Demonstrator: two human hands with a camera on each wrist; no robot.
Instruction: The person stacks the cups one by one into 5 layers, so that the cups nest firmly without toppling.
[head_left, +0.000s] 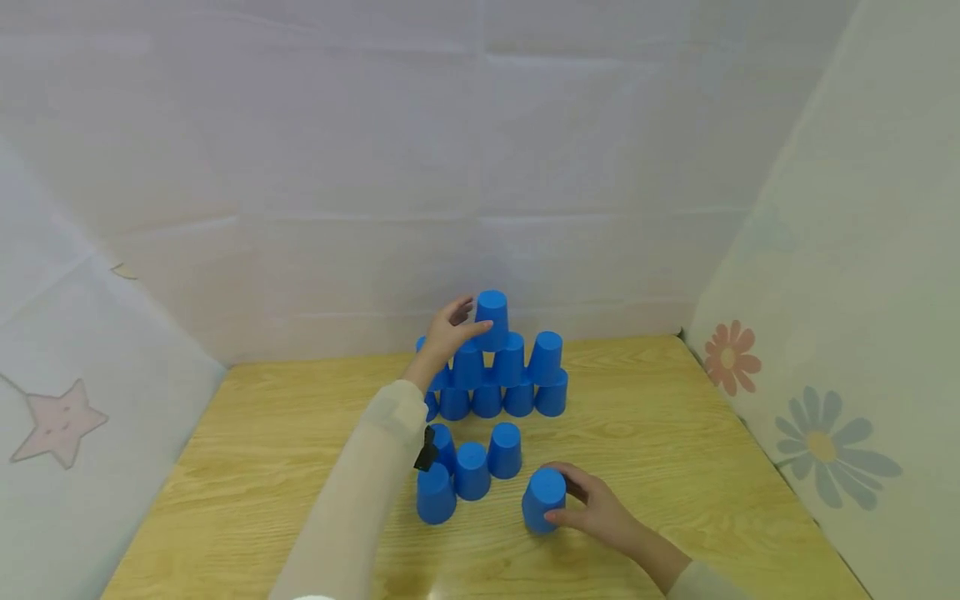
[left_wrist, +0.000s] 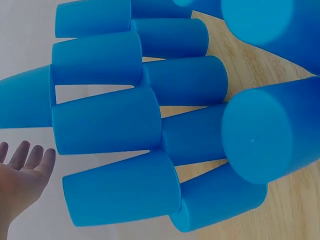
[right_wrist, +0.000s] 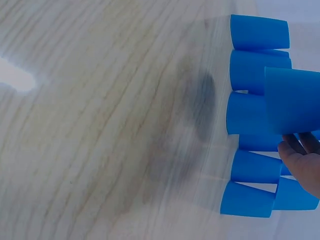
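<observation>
Blue plastic cups stand upside down in a stepped stack: a bottom row [head_left: 551, 397], a middle row [head_left: 509, 364] and one top cup [head_left: 492, 310]. Beside that top cup is my left hand [head_left: 447, 335], its thumb overlapping the cup in the head view. The left wrist view shows this hand's fingers [left_wrist: 34, 159] extended and apart from the top cup [left_wrist: 25, 102]. Nearer the front, my right hand [head_left: 600, 518] grips another inverted cup [head_left: 542, 502] between thumb and fingers. Whether this cup touches the table is unclear.
Several more inverted cups [head_left: 472, 473] are grouped before the stack, one partly behind the left sleeve [head_left: 348, 500]. Everything stands on a wood-grain table [head_left: 660, 433]. White sheeting [head_left: 360, 167] hangs at the back, with printed panels [head_left: 832, 250] along the sides.
</observation>
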